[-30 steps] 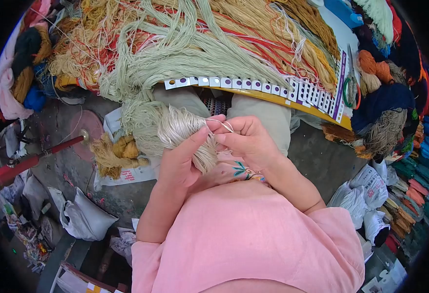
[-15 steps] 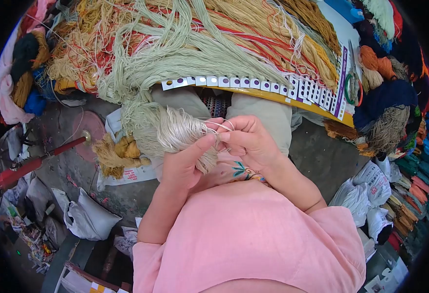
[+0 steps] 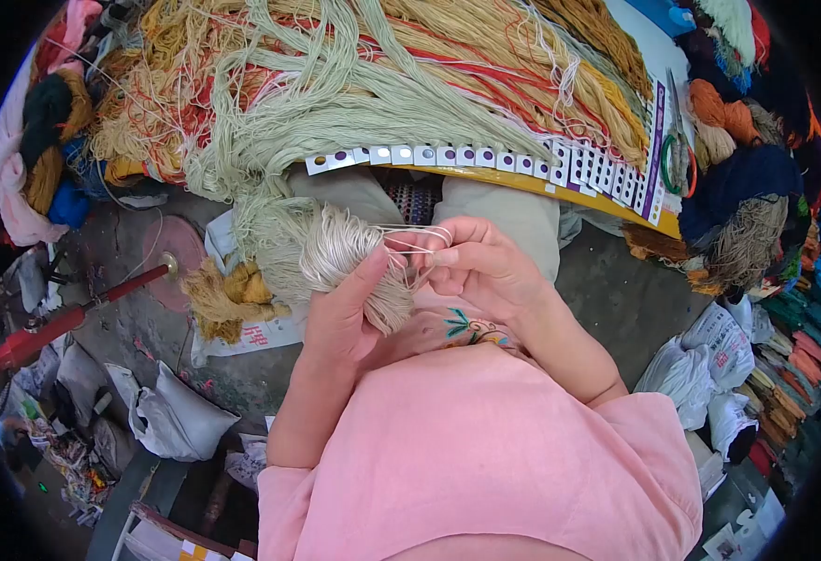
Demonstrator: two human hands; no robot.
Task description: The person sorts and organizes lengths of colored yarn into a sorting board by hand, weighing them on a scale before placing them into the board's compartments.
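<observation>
A bundled skein of pale cream thread [image 3: 340,251] is in my left hand [image 3: 349,313], its thumb pressed over the near end and the fingers mostly hidden underneath. My right hand [image 3: 485,266], just to the right, is closed in a pinch on a few thin strands [image 3: 412,239] that stretch from the skein and loop around its fingers. Pale green thread [image 3: 275,224] hangs off the table edge just behind the skein.
Ahead, a table with a yellow edge [image 3: 466,173] bears long green, tan and red threads and a punched card strip [image 3: 522,165]. Scissors [image 3: 677,154] lie at its right. Yarn bundles [image 3: 751,196] crowd the right side; a red pole [image 3: 83,313] and white bag [image 3: 177,416] are left.
My right hand has drawn slightly away from the skein, so the strands between the two hands are longer and tauter. The skein has shifted slightly left with my left hand.
</observation>
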